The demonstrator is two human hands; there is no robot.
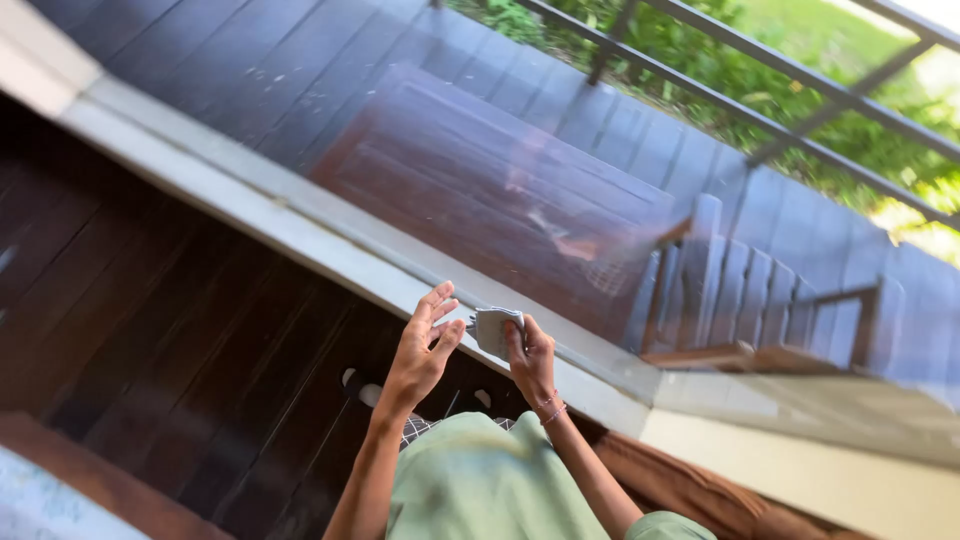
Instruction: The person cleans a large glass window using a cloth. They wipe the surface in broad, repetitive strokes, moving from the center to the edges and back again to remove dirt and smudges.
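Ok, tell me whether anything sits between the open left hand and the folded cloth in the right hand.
Nothing visible does. The left hand is open, fingers spread, just beside the grey cloth that the right hand pinches. Only a small gap of air over the pale door sill separates them.

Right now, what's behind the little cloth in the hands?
Behind the folded grey cloth, held by the right hand, lies the pale door sill, then glass with a wooden table outside. The left hand hovers open beside it. The sill directly behind is covered.
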